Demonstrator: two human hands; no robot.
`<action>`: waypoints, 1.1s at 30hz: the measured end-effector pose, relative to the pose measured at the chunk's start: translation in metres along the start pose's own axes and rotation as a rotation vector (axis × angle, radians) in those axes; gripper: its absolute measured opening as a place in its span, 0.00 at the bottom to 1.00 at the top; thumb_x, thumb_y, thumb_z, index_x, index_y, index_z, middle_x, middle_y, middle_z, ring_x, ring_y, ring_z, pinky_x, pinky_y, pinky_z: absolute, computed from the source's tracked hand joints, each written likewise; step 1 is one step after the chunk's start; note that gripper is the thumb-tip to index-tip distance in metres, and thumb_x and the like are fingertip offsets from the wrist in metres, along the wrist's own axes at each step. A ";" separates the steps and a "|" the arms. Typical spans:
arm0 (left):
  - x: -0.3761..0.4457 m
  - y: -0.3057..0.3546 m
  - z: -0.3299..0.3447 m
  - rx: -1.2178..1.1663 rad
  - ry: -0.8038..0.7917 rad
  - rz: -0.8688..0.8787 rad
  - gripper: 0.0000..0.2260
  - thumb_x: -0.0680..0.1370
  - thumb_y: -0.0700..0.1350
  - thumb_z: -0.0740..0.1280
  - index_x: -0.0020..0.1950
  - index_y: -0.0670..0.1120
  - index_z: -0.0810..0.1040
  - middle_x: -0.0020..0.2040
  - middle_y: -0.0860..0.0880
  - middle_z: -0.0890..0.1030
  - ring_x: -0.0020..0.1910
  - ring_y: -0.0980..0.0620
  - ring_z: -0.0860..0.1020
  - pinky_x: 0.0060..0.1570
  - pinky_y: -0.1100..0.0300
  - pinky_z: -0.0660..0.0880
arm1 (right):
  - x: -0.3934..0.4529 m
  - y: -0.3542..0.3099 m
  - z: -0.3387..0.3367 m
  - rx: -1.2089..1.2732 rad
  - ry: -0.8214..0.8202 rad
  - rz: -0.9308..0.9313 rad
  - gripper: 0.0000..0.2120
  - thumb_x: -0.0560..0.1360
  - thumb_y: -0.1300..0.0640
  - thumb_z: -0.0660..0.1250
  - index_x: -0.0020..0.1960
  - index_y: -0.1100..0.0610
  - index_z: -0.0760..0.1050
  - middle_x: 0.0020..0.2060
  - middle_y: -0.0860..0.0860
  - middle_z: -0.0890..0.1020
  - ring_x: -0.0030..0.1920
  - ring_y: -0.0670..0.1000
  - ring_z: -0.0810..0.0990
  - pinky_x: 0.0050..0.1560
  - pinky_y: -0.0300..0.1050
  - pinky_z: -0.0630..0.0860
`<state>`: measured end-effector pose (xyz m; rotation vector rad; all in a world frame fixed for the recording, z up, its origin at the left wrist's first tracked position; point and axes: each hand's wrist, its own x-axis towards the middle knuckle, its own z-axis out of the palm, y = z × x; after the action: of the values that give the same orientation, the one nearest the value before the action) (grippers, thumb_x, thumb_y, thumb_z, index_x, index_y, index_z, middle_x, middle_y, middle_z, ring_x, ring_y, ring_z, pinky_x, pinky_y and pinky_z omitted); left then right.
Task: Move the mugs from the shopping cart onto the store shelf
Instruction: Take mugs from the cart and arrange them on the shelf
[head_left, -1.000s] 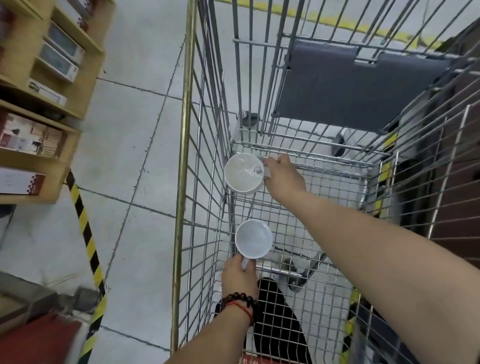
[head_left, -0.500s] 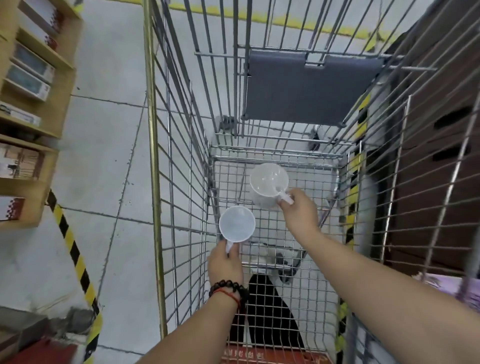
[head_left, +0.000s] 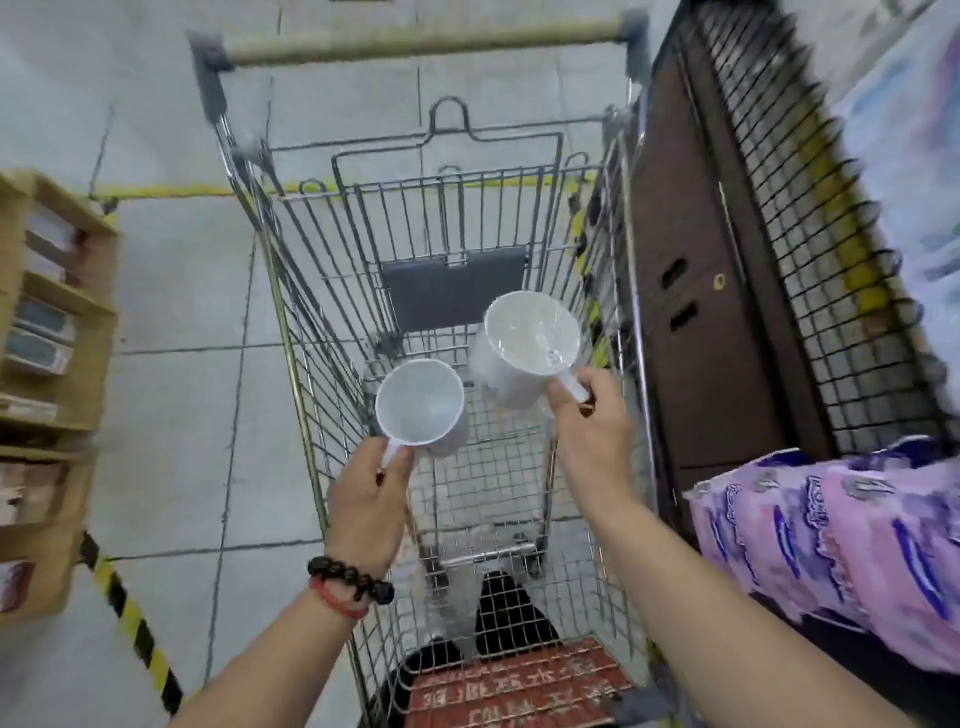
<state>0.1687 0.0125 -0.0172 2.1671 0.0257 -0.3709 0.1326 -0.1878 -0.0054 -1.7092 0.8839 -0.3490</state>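
Note:
Two white mugs are held above the wire shopping cart. My left hand grips the handle of the smaller mug, whose mouth faces up. My right hand pinches the handle of the larger mug, which has clear film and a small sticker over its mouth. Both mugs hang inside the cart's upper part, clear of the wire floor. The wooden store shelf stands at the left edge, holding several boxes.
A dark brown cabinet with wire mesh stands right of the cart. A pink and purple package lies at the right. Yellow-black tape runs on the grey floor by the shelf. The cart's grey seat flap hangs at the far end.
Both hands have lifted the mugs up from the cart floor and drawn them toward me. The camera has tilted up, showing the cart handle.

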 end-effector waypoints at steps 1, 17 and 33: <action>-0.004 0.016 -0.013 0.016 0.014 0.066 0.03 0.80 0.48 0.63 0.46 0.52 0.73 0.38 0.53 0.75 0.37 0.59 0.72 0.36 0.61 0.68 | -0.008 -0.016 -0.011 0.012 0.018 -0.040 0.05 0.76 0.51 0.69 0.44 0.46 0.73 0.40 0.44 0.78 0.38 0.40 0.74 0.38 0.34 0.70; -0.116 0.135 -0.099 -0.008 -0.259 0.631 0.05 0.79 0.46 0.64 0.47 0.57 0.74 0.41 0.59 0.77 0.42 0.63 0.74 0.37 0.63 0.67 | -0.206 -0.101 -0.150 0.045 0.442 -0.263 0.03 0.74 0.56 0.71 0.46 0.52 0.77 0.40 0.49 0.80 0.41 0.51 0.76 0.41 0.45 0.73; -0.272 0.181 -0.043 -0.016 -0.823 0.862 0.06 0.79 0.50 0.63 0.44 0.59 0.77 0.40 0.50 0.79 0.41 0.59 0.75 0.40 0.59 0.69 | -0.409 -0.057 -0.255 0.160 0.968 -0.084 0.08 0.76 0.55 0.70 0.45 0.40 0.77 0.40 0.42 0.82 0.41 0.47 0.78 0.39 0.40 0.73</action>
<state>-0.0519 -0.0267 0.2243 1.6566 -1.2943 -0.6936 -0.2835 -0.0710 0.2155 -1.3923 1.4107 -1.3313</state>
